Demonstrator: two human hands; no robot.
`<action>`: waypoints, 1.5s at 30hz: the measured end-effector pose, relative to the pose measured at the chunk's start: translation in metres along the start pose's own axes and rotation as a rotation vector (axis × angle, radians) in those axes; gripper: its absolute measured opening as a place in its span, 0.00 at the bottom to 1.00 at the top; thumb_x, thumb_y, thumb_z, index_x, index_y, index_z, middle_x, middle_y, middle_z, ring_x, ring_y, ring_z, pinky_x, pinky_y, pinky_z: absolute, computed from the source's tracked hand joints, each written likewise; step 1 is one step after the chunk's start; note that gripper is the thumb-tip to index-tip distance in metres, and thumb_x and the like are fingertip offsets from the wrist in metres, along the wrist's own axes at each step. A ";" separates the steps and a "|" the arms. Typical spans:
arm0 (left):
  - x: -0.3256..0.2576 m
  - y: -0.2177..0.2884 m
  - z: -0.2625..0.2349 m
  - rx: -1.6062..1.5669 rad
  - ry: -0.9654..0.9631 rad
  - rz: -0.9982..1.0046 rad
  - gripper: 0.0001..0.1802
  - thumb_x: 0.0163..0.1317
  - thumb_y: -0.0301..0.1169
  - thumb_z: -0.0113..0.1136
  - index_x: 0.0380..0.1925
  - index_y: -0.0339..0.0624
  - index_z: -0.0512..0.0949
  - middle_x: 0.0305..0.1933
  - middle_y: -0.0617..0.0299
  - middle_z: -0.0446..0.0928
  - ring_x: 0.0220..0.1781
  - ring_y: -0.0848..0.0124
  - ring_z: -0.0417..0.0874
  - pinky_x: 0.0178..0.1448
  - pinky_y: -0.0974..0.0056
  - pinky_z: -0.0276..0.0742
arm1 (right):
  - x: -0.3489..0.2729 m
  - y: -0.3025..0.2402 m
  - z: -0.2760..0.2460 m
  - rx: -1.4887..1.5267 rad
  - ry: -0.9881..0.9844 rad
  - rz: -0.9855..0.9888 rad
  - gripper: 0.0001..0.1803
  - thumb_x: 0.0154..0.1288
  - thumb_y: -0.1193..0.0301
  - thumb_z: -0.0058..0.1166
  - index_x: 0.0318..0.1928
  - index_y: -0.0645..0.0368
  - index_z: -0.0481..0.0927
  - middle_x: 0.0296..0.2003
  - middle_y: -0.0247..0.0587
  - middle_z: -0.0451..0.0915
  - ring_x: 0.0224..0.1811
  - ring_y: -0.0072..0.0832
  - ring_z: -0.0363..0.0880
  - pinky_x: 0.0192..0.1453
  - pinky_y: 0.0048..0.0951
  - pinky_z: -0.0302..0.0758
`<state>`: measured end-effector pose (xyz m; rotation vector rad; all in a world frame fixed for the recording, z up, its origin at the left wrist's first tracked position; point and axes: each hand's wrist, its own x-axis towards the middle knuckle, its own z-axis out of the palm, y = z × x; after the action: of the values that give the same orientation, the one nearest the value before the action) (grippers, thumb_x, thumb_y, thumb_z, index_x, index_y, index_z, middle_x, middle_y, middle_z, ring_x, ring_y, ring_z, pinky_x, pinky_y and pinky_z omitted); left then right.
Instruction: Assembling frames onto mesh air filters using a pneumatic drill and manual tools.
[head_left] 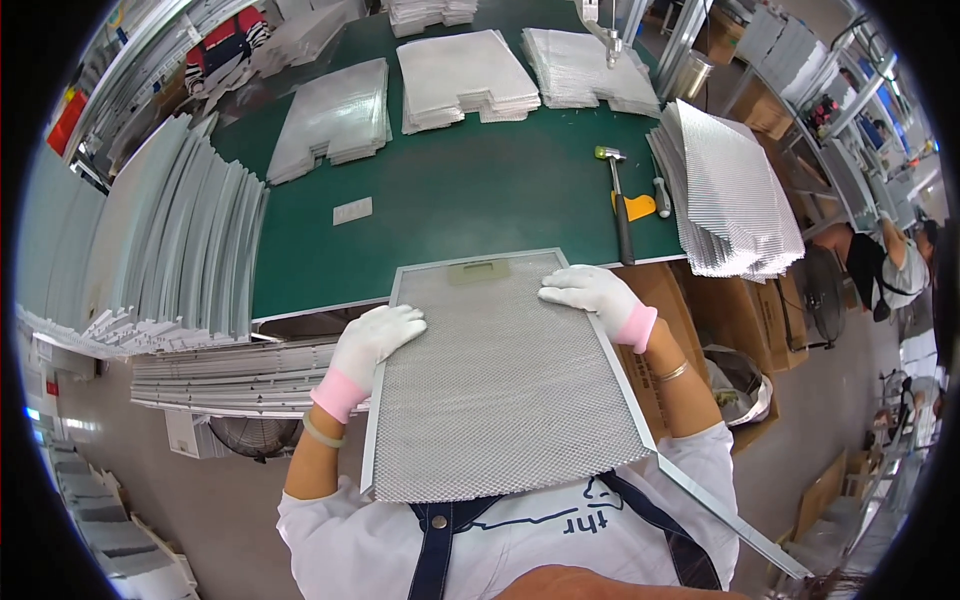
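Observation:
A silvery metal mesh filter panel (500, 390) lies between me and the table, its far end at the table's front edge and its near end by my body. A thin metal frame runs along its far end and both sides, with a small pale latch plate (478, 271) at the far end. One frame strip (735, 515) angles out past the near right corner, away from the mesh. My left hand (375, 348), white-gloved, grips the left edge. Farther up, my right hand (592, 298) holds the right edge, its fingers on the mesh. Both thumbs are hidden.
On the green table (450, 190) lie a hammer (618, 205), a screwdriver (661, 197) and an orange piece (640, 207). Mesh stacks (465, 80) stand along the back, another (730, 190) at right. Frame strips (190, 230) crowd the left. A cardboard box (740, 310) stands below right.

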<state>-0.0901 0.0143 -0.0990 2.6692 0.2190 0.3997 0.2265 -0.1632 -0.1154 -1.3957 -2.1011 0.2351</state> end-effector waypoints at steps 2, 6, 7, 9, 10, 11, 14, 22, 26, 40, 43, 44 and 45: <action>0.001 0.000 -0.001 0.010 0.053 0.027 0.18 0.52 0.28 0.54 0.45 0.43 0.76 0.50 0.57 0.77 0.54 0.58 0.77 0.59 0.59 0.70 | 0.000 0.004 0.002 -0.013 0.011 -0.005 0.22 0.49 0.80 0.55 0.49 0.59 0.78 0.46 0.47 0.78 0.50 0.43 0.76 0.55 0.38 0.72; 0.008 -0.016 -0.002 -0.140 0.149 -0.048 0.20 0.50 0.32 0.58 0.45 0.42 0.78 0.50 0.55 0.78 0.53 0.61 0.77 0.58 0.61 0.70 | 0.007 0.012 -0.013 0.119 0.015 0.052 0.20 0.50 0.78 0.55 0.48 0.58 0.80 0.44 0.48 0.80 0.48 0.44 0.77 0.54 0.36 0.73; 0.013 -0.027 0.001 -0.130 0.152 -0.057 0.20 0.50 0.32 0.58 0.45 0.42 0.78 0.50 0.55 0.78 0.53 0.61 0.77 0.58 0.61 0.70 | 0.010 0.016 -0.019 0.138 0.004 0.061 0.20 0.50 0.76 0.55 0.48 0.58 0.80 0.45 0.47 0.80 0.48 0.41 0.78 0.54 0.35 0.73; 0.027 -0.055 0.013 -0.589 0.228 -0.172 0.20 0.49 0.34 0.63 0.44 0.39 0.79 0.47 0.55 0.80 0.51 0.64 0.79 0.55 0.63 0.72 | 0.028 0.013 -0.022 0.399 0.055 0.460 0.21 0.46 0.76 0.58 0.46 0.62 0.80 0.43 0.43 0.81 0.47 0.35 0.79 0.52 0.32 0.73; 0.044 -0.058 0.017 -0.478 0.215 -0.335 0.20 0.49 0.34 0.65 0.43 0.37 0.79 0.44 0.54 0.81 0.48 0.63 0.80 0.53 0.63 0.72 | 0.015 0.055 -0.006 0.113 0.206 0.048 0.18 0.49 0.77 0.60 0.44 0.66 0.79 0.42 0.41 0.81 0.43 0.26 0.78 0.49 0.28 0.74; 0.051 -0.066 0.019 -0.359 0.216 -0.525 0.21 0.50 0.35 0.66 0.43 0.35 0.79 0.42 0.54 0.82 0.46 0.63 0.81 0.51 0.63 0.73 | 0.041 0.015 -0.019 0.496 0.281 0.755 0.14 0.55 0.76 0.61 0.42 0.70 0.79 0.41 0.41 0.81 0.41 0.22 0.77 0.48 0.25 0.73; 0.069 -0.083 0.018 -0.494 0.033 -0.645 0.20 0.52 0.31 0.66 0.44 0.31 0.78 0.40 0.52 0.82 0.41 0.66 0.81 0.50 0.64 0.74 | 0.056 0.041 -0.013 0.629 0.412 0.706 0.16 0.59 0.74 0.61 0.45 0.72 0.78 0.41 0.41 0.81 0.40 0.21 0.76 0.48 0.25 0.73; 0.071 -0.109 0.030 -0.566 0.056 -0.534 0.21 0.51 0.30 0.67 0.44 0.32 0.77 0.39 0.53 0.82 0.40 0.68 0.80 0.49 0.66 0.74 | 0.069 0.049 -0.024 0.689 0.371 0.746 0.19 0.58 0.75 0.61 0.49 0.71 0.76 0.43 0.41 0.81 0.41 0.22 0.77 0.51 0.25 0.72; 0.067 -0.114 0.036 -0.575 0.057 -0.541 0.22 0.50 0.29 0.67 0.46 0.34 0.76 0.41 0.55 0.81 0.41 0.68 0.80 0.49 0.65 0.74 | 0.064 0.055 -0.019 0.775 0.414 0.671 0.18 0.58 0.74 0.61 0.48 0.71 0.77 0.42 0.41 0.81 0.41 0.23 0.77 0.50 0.25 0.73; 0.066 -0.114 0.037 -0.783 0.134 -0.554 0.25 0.51 0.26 0.67 0.50 0.31 0.73 0.46 0.55 0.79 0.47 0.71 0.78 0.54 0.67 0.72 | 0.073 0.052 -0.028 0.746 0.361 0.620 0.18 0.57 0.75 0.63 0.48 0.70 0.77 0.42 0.39 0.82 0.41 0.22 0.77 0.49 0.25 0.73; 0.064 -0.115 0.047 -0.880 0.249 -0.623 0.23 0.52 0.25 0.66 0.48 0.29 0.74 0.47 0.57 0.79 0.46 0.73 0.78 0.53 0.67 0.72 | 0.082 0.053 -0.036 0.730 0.300 0.640 0.18 0.57 0.75 0.62 0.47 0.70 0.78 0.42 0.39 0.82 0.41 0.21 0.77 0.49 0.25 0.73; 0.063 -0.116 0.051 -0.859 0.275 -0.613 0.23 0.52 0.25 0.66 0.48 0.29 0.74 0.46 0.57 0.80 0.46 0.73 0.78 0.54 0.67 0.72 | 0.084 0.052 -0.038 0.731 0.294 0.638 0.18 0.57 0.75 0.62 0.47 0.70 0.78 0.42 0.39 0.82 0.41 0.21 0.77 0.49 0.25 0.73; 0.061 -0.118 0.054 -0.838 0.301 -0.603 0.23 0.52 0.25 0.66 0.48 0.28 0.74 0.46 0.56 0.80 0.46 0.73 0.78 0.54 0.67 0.72 | 0.086 0.052 -0.040 0.738 0.286 0.636 0.17 0.58 0.76 0.62 0.47 0.70 0.78 0.42 0.40 0.81 0.41 0.21 0.77 0.49 0.25 0.73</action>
<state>-0.0259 0.1117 -0.1822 1.6174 0.7367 0.5370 0.2663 -0.0716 -0.0742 -1.4487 -1.0963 0.8988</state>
